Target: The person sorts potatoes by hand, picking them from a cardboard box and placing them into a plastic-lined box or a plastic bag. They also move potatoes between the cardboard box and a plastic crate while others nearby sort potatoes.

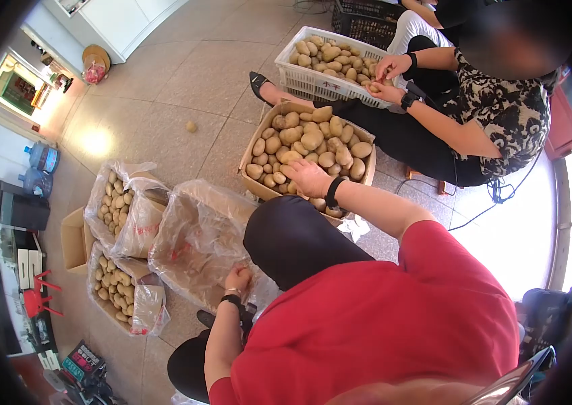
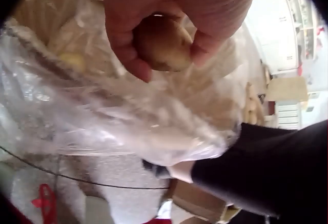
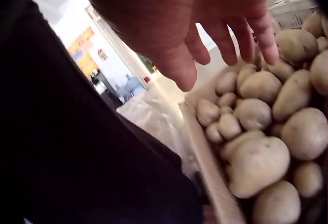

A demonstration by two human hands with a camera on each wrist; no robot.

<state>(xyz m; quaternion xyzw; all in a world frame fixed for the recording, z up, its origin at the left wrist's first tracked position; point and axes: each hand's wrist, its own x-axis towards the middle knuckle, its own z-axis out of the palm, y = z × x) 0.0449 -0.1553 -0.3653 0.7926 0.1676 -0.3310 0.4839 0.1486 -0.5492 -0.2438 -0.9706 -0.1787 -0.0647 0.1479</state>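
Note:
In the left wrist view my left hand point(image 2: 174, 14) holds a brown potato point(image 2: 165, 44) between thumb and fingers, above a box lined with clear plastic point(image 2: 138, 126). The head view shows this hand point(image 1: 239, 278) low over the lined box point(image 1: 195, 223). My right hand point(image 1: 307, 177) is over the near-left part of a cardboard box full of potatoes point(image 1: 312, 140). Seen from the right wrist, that hand point(image 3: 205, 24) has its fingers spread and extended above the potatoes point(image 3: 259, 165), with nothing held in it.
Two plastic-lined boxes of potatoes point(image 1: 116, 202) stand at the left, beside an empty carton point(image 1: 75, 239). One potato point(image 1: 191, 126) lies on the floor. Across from me, a seated person in a patterned top point(image 1: 502, 121) handles something over a white crate point(image 1: 306, 77) of potatoes.

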